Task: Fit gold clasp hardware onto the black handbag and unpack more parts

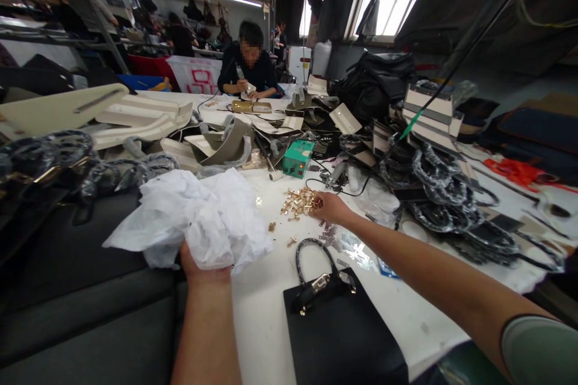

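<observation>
White paper (194, 210) partly hides left hand (204, 271); bottom edge crops black bag (341, 328)

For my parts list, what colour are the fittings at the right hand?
The fittings are gold; head view.

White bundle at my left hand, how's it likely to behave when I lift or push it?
The bundle looks floppy, since its thin edges fall in loose folds. It's probably light for its size, being thin, crumpled sheeting with air between the creases. It would likely crush rather than roll, given its irregular, already wrinkled shape.
</observation>
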The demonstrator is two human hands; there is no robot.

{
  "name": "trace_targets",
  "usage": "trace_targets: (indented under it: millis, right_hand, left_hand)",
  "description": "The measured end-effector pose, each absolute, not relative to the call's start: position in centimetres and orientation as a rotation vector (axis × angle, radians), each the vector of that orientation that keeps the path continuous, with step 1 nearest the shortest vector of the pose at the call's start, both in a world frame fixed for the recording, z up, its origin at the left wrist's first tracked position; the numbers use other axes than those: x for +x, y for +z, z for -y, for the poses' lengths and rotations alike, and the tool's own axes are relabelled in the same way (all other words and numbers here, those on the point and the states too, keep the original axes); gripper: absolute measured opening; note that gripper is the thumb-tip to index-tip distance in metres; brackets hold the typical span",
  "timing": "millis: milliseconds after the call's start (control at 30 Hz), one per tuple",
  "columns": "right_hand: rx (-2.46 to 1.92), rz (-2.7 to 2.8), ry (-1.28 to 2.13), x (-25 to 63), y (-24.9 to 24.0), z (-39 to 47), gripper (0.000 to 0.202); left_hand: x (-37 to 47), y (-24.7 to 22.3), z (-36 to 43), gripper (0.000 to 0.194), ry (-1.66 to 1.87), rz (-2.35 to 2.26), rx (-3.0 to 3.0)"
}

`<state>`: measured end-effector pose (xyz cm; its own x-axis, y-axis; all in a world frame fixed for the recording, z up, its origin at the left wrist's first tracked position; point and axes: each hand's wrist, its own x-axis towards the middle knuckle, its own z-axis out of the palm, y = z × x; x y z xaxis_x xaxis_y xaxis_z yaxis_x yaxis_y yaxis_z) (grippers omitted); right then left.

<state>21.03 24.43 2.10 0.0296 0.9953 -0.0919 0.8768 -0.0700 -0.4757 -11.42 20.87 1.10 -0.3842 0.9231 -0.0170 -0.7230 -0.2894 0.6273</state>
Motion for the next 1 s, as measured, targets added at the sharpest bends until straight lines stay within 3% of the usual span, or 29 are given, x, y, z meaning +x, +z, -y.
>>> trace_targets:
  millis: [167, 267, 367, 533, 700, 1000]
  right_hand:
    - [-1.914, 1.867, 0.638, 21.8, 2.6, -26.5, 0.045]
    - [-1.847, 1.899, 0.541, 22.7, 3.1, -25.2, 0.037]
    - [-1.75, 2.008, 0.442, 23.4, 2.7, -21.7, 0.029]
    - [-1.552, 2.298, 0.357, 24.2, 0.7, -15.9, 0.039]
    - [-1.597, 2.38, 0.074, 26.7, 0.7, -14.0, 0.028]
    - [-1.453, 2.525, 0.089, 27.0, 0.8, -13.5, 0.037]
  left_hand:
    - [-11.2, 1.5, -20.8, 0.018, 1.878, -0.714, 0.371]
    - [-11.1, 1.6, -20.7, 0.02, 1.869, -0.747, 0.398]
    - [-11.1, 1.4, -20.7, 0.031, 1.839, -0.869, 0.644]
    - [-11.0, 1.4, -20.5, 0.05, 1.767, -1.154, 1.076]
    - [-10.8, 1.8, -20.4, 0.046, 1.783, -1.102, 1.042]
    - [-10.7, 2.2, -20.2, 0.046, 1.772, -1.063, 1.038]
